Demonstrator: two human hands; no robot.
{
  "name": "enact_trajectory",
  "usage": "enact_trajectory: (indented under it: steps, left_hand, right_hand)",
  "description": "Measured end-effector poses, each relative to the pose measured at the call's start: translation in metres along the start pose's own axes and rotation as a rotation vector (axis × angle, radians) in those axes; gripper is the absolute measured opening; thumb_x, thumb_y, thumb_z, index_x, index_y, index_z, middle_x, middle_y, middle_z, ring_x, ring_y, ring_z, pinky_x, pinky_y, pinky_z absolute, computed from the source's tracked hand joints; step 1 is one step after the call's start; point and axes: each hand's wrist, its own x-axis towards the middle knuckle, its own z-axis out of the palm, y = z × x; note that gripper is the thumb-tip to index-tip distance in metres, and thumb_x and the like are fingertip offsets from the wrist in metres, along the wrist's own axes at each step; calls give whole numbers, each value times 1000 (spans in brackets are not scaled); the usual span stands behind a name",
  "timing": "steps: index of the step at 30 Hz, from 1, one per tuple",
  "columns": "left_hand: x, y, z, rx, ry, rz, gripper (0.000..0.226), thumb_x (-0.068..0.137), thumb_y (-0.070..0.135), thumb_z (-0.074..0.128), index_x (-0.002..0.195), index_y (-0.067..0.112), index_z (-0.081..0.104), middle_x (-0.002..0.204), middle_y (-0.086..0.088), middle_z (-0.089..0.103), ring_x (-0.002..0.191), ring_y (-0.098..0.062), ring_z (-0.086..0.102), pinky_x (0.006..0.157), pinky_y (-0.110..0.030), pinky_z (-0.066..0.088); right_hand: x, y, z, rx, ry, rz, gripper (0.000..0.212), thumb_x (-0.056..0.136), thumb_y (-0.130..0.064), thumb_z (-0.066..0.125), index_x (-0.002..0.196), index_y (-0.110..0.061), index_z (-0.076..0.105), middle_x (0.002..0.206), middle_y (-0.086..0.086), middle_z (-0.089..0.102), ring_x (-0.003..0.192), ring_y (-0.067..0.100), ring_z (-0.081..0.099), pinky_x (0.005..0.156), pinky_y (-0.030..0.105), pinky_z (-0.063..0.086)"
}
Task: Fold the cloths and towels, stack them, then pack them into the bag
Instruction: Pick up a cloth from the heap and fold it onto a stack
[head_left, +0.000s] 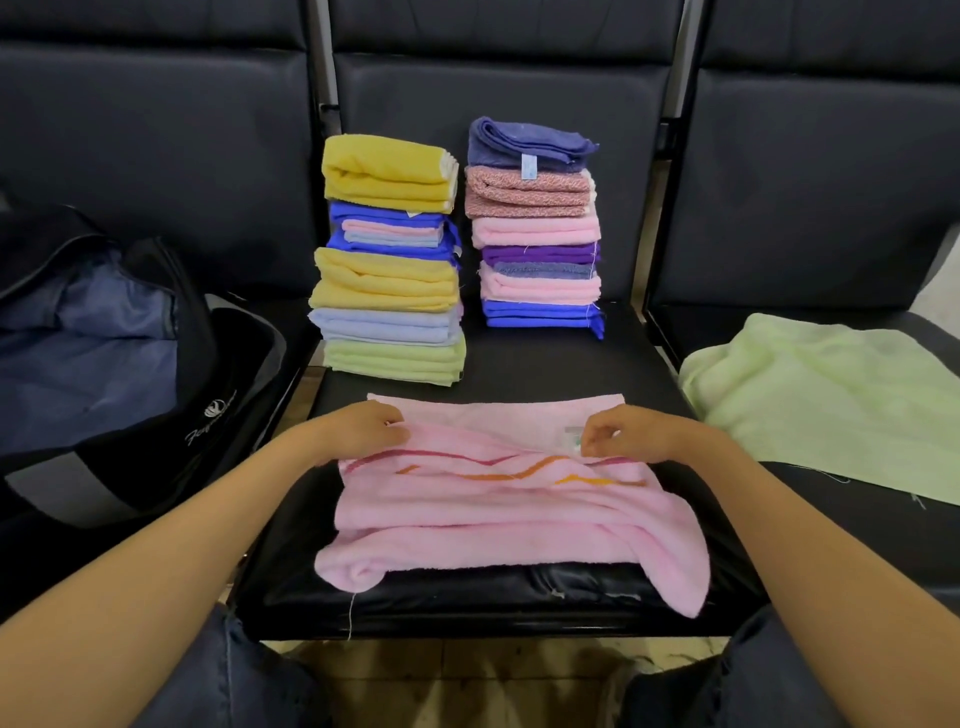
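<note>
Black padded seats stand in a row with their backrests filling the top of the view, seen from above by a person sitting opposite. On the middle seat (545, 364), nearest the viewer, lies a pink towel (498, 514) with wavy red and orange stripes. It is partly folded and rumpled, and its front right corner droops over the seat's edge.

The left hand (358, 428) grips the towel's raised edge at its left end, fingers curled around the fabric. The right hand (634, 434) pinches the same edge at its right end, beside a small sewn-in label. Both bare forearms reach in from the bottom corners.

Behind the towel, toward the backrest, two stacks of folded cloths stand side by side, a little apart. The left stack (389, 260) has yellow on top, then blue, pink, yellow, pale blue and light green at the bottom. The right stack (535, 228) has dusty blue on top, then patterned pink, pink, purple, pink again and bright blue at the bottom.

On the seat to the left sits an open dark bag (104, 364) with a blue lining and a white logo on its side. On the seat to the right a light green towel (831, 400) lies spread out, unfolded. Knees in dark trousers show at the bottom, with tiled floor (467, 675) between them.
</note>
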Motion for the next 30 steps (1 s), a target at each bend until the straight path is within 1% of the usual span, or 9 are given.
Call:
enact_trajectory:
  steps: [3,8,11,13,16,18,21,25,30]
  left_hand:
    - [5,-7,2,58,56,-83,11,91,26,58,99,19,56,101,1,55,89,-15,54,71,-24,41]
    - [10,-10,2,14,109,-106,12,87,21,64,97,17,59,101,0,56,84,-14,54,62,-17,40]
    - [9,-9,0,-103,81,-111,13,83,19,70,94,14,64,99,-6,64,83,-17,58,71,-25,47]
    - [5,-7,-6,-229,20,-124,16,81,16,73,95,12,66,101,-10,67,88,-22,62,79,-32,52]
    - [-4,-8,-18,-447,-87,-140,25,80,7,74,104,6,66,104,-14,69,91,-25,66,80,-34,55]
    - [-7,-9,-24,-500,-84,-131,25,81,4,72,105,3,65,103,-15,70,91,-25,67,80,-33,56]
    - [-2,-10,-23,-563,90,-138,19,84,6,70,101,3,64,98,-13,68,87,-23,64,74,-31,54]
    - [14,-9,-14,-627,290,-109,11,89,10,65,99,6,63,99,-9,65,84,-19,62,72,-30,51]
    - [36,-11,0,-264,447,-78,12,89,13,65,95,4,62,94,-6,58,88,-20,54,60,-22,39]
  right_hand:
    - [1,3,0,-56,-19,78,8,85,-24,68,90,-30,65,100,-11,60,99,14,58,88,24,47]
    - [4,-7,3,-321,-60,125,40,82,-22,70,119,-28,54,108,-8,38,104,18,49,82,24,43]
    - [10,-6,7,-384,17,127,22,86,-17,63,105,-27,55,109,-2,43,95,20,51,77,26,45]
    - [10,-6,5,-330,84,104,7,93,-22,56,98,-21,60,105,0,52,92,19,51,77,25,42]
    - [3,-6,-6,-62,190,85,26,97,-28,52,76,-16,60,83,-1,57,82,18,52,72,26,41]
    - [-5,-5,-12,187,255,95,24,95,-24,57,74,-15,62,77,-2,57,74,14,53,63,22,42]
    - [-10,0,-17,378,279,118,9,92,-21,61,87,-14,65,92,2,63,84,16,59,68,24,48]
    - [3,-2,-25,286,347,124,7,93,-19,59,87,-18,63,98,1,63,92,17,59,72,25,48]
    - [27,3,-21,36,444,155,6,95,-18,56,90,-17,60,105,4,61,95,17,55,78,25,38]
